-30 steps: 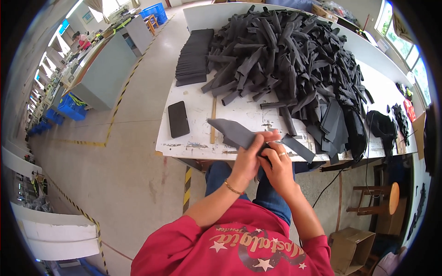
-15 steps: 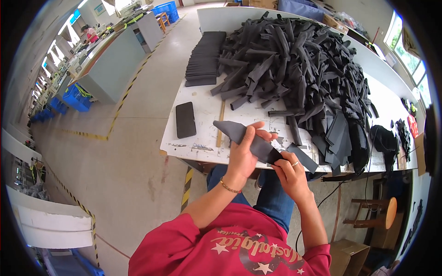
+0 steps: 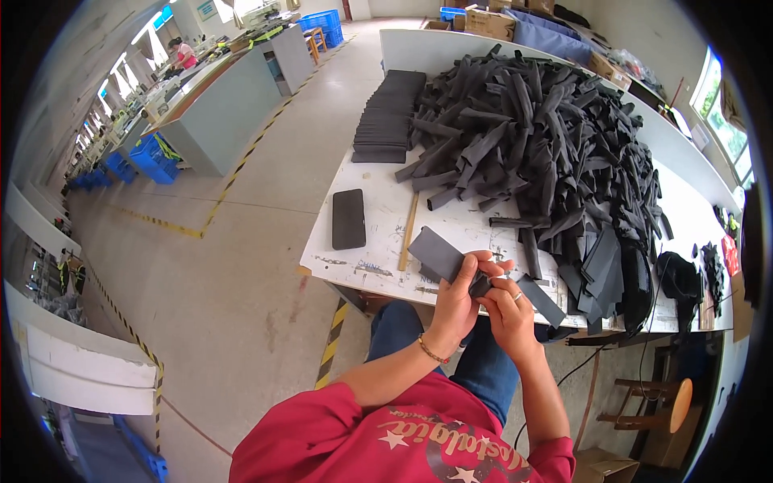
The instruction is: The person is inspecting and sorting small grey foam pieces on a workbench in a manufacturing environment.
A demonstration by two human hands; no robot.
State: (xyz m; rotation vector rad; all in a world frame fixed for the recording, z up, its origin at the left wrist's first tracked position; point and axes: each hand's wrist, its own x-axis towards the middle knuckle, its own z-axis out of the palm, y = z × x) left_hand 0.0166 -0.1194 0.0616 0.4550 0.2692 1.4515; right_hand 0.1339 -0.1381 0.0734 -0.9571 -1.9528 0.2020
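My left hand (image 3: 457,299) grips a flat dark grey foam piece (image 3: 439,252) that sticks out up and to the left over the white table's front edge (image 3: 354,278). My right hand (image 3: 509,314) pinches the right end of the same piece, fingers closed beside the left thumb. Another dark strip (image 3: 541,300) lies on the table just right of my hands. A huge heap of dark grey strips (image 3: 547,153) covers the table behind.
A neat stack of dark flat pieces (image 3: 390,117) lines the table's far left. A black phone (image 3: 348,218) and a wooden stick (image 3: 409,229) lie at the near left. A round wooden stool (image 3: 664,398) stands at the right. Benches and blue crates (image 3: 153,157) are across the aisle.
Both hands stay on the foam piece near the table's front edge. The piece has shifted slightly and my fingers have moved along its right end.
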